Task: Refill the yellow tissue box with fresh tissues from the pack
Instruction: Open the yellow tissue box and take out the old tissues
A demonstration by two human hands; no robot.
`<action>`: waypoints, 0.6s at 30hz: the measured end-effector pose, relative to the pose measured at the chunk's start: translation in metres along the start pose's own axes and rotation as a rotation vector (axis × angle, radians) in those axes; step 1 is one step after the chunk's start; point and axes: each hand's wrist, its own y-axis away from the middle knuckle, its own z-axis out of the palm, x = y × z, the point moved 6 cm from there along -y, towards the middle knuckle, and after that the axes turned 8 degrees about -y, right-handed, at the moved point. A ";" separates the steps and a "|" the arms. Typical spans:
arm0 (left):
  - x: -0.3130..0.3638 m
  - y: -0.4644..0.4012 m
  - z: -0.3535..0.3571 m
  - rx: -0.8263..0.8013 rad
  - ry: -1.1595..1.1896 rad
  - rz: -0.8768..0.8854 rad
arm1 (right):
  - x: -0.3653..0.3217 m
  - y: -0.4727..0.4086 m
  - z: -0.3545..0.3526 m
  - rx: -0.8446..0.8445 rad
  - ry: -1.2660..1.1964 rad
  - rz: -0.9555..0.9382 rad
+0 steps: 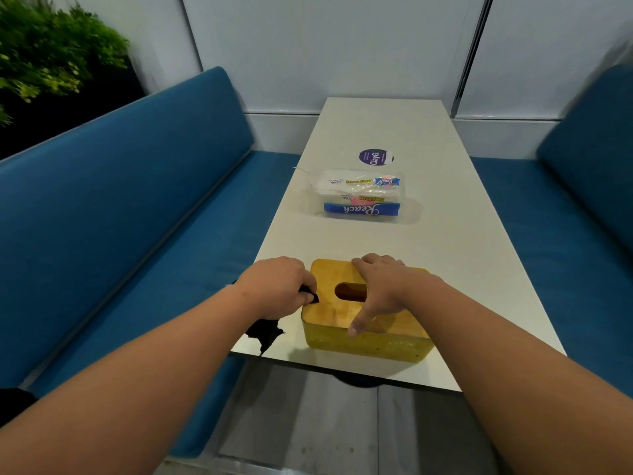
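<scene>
The yellow tissue box [366, 315] sits at the lower centre of the frame, close to the near edge of the white counter [462, 269], its long axis running left to right across the picture. The right hand [378, 289] lies spread over the wooden lid [329, 310], fingers curled over the far edge and the thumb reaching down the near rim, so it spans the lid's short width. The left hand [277, 286] is at the box's left end, closed in a fist around a black cloth [265, 332] that hangs below it onto the counter; its knuckles touch or nearly touch the lid's left edge.

Both hands are at the box, the right one better placed to lift the lid, which I judge is the step in hand. The oval slot [349, 291] in the lid shows only dark inside, with no tissue poking out; whether the box is fully empty cannot be told with the lid on.

The tissue pack [361, 197] lies further up the frame, well apart from both hands, beyond the box toward the centre of the counter, its long axis also left to right. Its clear wrapper looks loose at the left end, with white tissues inside. A round purple sticker [375, 156] lies just beyond it.
</scene>
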 end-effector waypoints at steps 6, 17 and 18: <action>0.004 0.000 0.002 -0.018 -0.002 0.020 | 0.000 0.000 -0.001 0.001 0.002 0.001; 0.015 -0.012 -0.006 0.005 -0.064 0.042 | 0.000 -0.001 0.000 0.003 0.003 0.004; 0.010 -0.011 -0.005 0.003 -0.069 0.028 | 0.001 0.000 0.001 0.004 -0.002 0.003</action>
